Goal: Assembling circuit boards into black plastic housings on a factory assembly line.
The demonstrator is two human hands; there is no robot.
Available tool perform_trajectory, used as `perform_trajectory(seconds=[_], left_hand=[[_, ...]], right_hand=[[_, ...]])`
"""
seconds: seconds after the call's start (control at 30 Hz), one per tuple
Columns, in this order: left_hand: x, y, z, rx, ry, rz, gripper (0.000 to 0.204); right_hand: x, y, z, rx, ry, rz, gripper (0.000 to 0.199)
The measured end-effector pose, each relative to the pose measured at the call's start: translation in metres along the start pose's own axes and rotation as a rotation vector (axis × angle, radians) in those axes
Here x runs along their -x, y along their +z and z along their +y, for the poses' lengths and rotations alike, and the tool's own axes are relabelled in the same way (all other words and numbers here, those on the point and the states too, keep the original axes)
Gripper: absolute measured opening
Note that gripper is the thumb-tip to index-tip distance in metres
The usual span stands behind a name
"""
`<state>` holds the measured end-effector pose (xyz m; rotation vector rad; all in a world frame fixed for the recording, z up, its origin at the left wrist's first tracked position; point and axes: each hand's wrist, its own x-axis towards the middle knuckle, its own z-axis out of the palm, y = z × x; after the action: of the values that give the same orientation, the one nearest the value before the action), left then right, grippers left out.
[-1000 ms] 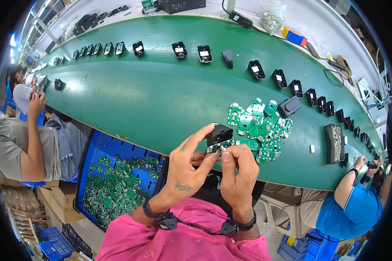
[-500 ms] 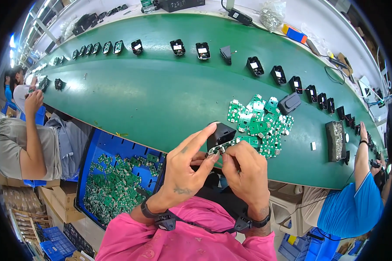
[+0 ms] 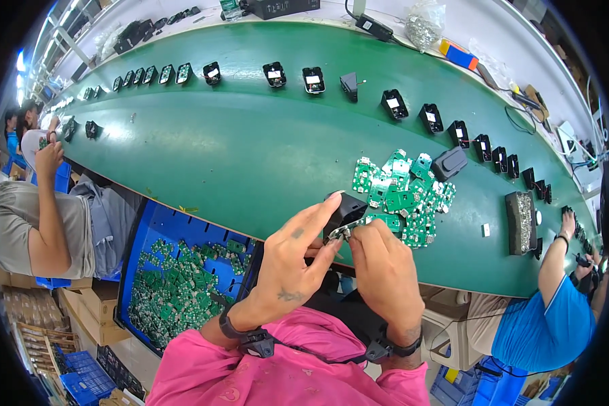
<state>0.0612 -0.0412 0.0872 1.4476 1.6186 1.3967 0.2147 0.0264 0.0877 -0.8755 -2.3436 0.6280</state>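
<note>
At the near edge of a long green belt (image 3: 203, 155), a worker's two hands meet over a small black plastic shell (image 3: 347, 208) and a green circuit board (image 3: 377, 221). The left hand (image 3: 292, 260) is clamped on the shell, thumb and forefinger pinching it while the other fingers fan out. The right hand (image 3: 380, 267) has its fingertips closed on the near edge of the board, which sits at the shell's mouth. Whether the board is already seated cannot be told.

Just beyond the hands, a loose heap of green boards (image 3: 404, 193) lies on the belt, with a dark cover (image 3: 448, 163) resting on its far right side. A row of open black shells (image 3: 432, 118) curves along the far side. To the near left, a blue bin (image 3: 149, 237) holds more boards.

The risks look plain. The board is held only by fingertips, so a slip could drop it between belt and lap. Pushed in crooked, it could jam or bend a contact. A careless wrist could also scatter the heap close by.
</note>
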Motion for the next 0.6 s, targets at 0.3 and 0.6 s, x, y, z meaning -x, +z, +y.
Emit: perform_trajectory(seconds=[0.3, 0.6], left_hand=[[0.000, 0.005, -0.001, 0.041, -0.018, 0.031, 0.058], [0.002, 0.006, -0.005, -0.041, 0.065, 0.047, 0.060]], right_hand=[[0.006, 0.025, -0.006, -0.140, 0.044, 0.254, 0.007], [0.003, 0.011, -0.003, -0.013, -0.012, 0.129, 0.008]])
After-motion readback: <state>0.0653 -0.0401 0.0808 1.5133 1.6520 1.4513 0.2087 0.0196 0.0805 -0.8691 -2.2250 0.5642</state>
